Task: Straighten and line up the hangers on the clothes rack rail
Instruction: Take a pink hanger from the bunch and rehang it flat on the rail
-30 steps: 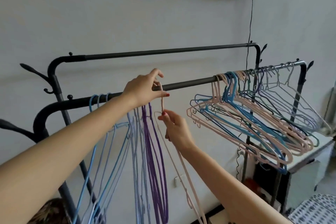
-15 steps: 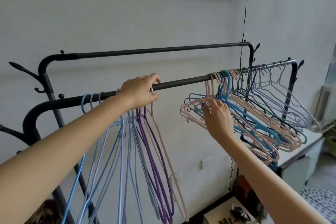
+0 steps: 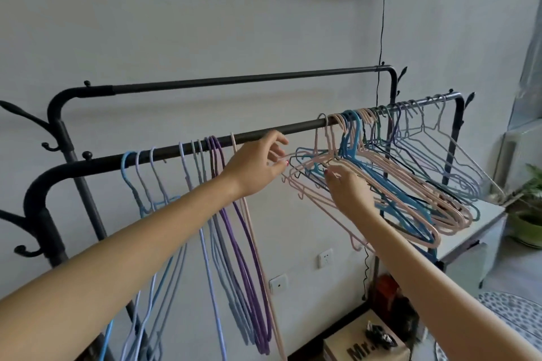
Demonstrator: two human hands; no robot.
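Note:
The black front rail (image 3: 296,128) carries two groups of hangers. On its left part, blue, lilac and purple hangers (image 3: 216,152) and one pink hanger (image 3: 234,142) hang straight, edge-on to me. On the right part sits a skewed bunch of pink, blue and grey hangers (image 3: 404,196), fanned out sideways. My left hand (image 3: 255,167) pinches the left tip of the nearest pink hanger (image 3: 308,189) in that bunch. My right hand (image 3: 350,189) curls its fingers over the same hanger's upper arm, just below the rail.
A second, bare black rail (image 3: 234,80) runs behind and above. Coat hooks (image 3: 26,117) stick out at the rack's left end. Below right are a cardboard box (image 3: 363,343), a white cabinet (image 3: 472,231) and a potted plant (image 3: 528,214). A black cable (image 3: 381,23) hangs down the wall.
My left hand has let go of the straight pink hanger and moved right to the skewed bunch. My right hand has shifted onto the nearest pink hanger's arm.

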